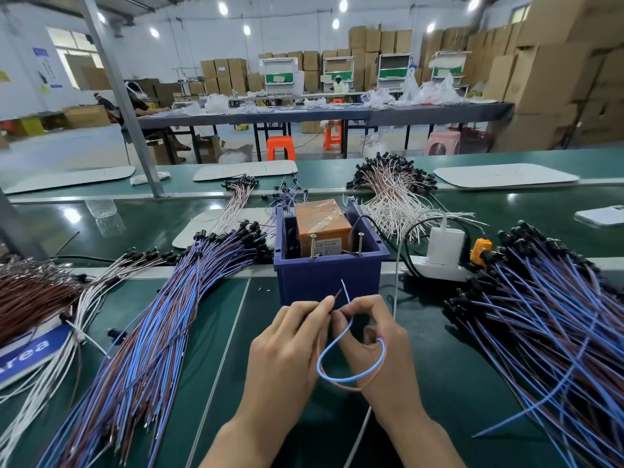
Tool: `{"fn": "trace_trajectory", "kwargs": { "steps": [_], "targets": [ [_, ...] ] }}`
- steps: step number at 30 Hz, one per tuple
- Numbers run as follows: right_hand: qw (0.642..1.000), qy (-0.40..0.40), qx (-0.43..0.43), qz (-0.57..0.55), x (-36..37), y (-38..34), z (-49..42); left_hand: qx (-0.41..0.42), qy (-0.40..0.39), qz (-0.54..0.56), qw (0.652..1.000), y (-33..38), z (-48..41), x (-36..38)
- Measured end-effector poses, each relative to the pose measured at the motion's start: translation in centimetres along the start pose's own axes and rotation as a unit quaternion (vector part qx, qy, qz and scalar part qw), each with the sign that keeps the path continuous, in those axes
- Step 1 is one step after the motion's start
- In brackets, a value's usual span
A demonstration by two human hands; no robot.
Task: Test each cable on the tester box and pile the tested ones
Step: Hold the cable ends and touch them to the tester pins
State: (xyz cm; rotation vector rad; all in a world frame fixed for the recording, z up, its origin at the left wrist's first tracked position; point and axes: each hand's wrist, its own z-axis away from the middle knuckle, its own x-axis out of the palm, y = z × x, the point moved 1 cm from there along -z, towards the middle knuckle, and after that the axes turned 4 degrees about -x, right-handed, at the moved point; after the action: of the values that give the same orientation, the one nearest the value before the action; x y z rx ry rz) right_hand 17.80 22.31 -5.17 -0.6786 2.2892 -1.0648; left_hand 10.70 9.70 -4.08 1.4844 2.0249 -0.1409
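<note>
one cable (341, 380) - a thin blue wire paired with a brown one - is held just in front of the blue tester box (327, 275), over the green table (256, 315). left hand (287, 352) pinches the brown end, right hand (378, 349) pinches the blue end. both bare tips point up, short of the two screws (312, 244) on the box rim. the rest of the cable hangs in a loop under the hands. left pile (152, 332) and right pile (540, 315) hold similar cables.
</note>
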Motion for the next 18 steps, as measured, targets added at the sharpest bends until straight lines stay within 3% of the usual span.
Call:
{"fn": "trace_trajectory", "kwargs": {
  "steps": [8, 13, 18],
  "targets": [
    [0.987, 0.16, -0.003, 0.012, -0.3, -0.2, -0.4, -0.177, 0.084, 0.115, 0.974, -0.2, -0.2, 0.1],
    [0.984, 0.178, 0.016, -0.001, 0.2, 0.5, -1.2, -0.267, 0.098, 0.127, 0.95, -1.0, -0.6, 1.0],
    [0.983, 0.185, 0.01, -0.005, 0.8, 1.0, -2.3, -0.263, 0.11, 0.13, 0.95, -1.7, -1.5, 1.7]
  ]
}}
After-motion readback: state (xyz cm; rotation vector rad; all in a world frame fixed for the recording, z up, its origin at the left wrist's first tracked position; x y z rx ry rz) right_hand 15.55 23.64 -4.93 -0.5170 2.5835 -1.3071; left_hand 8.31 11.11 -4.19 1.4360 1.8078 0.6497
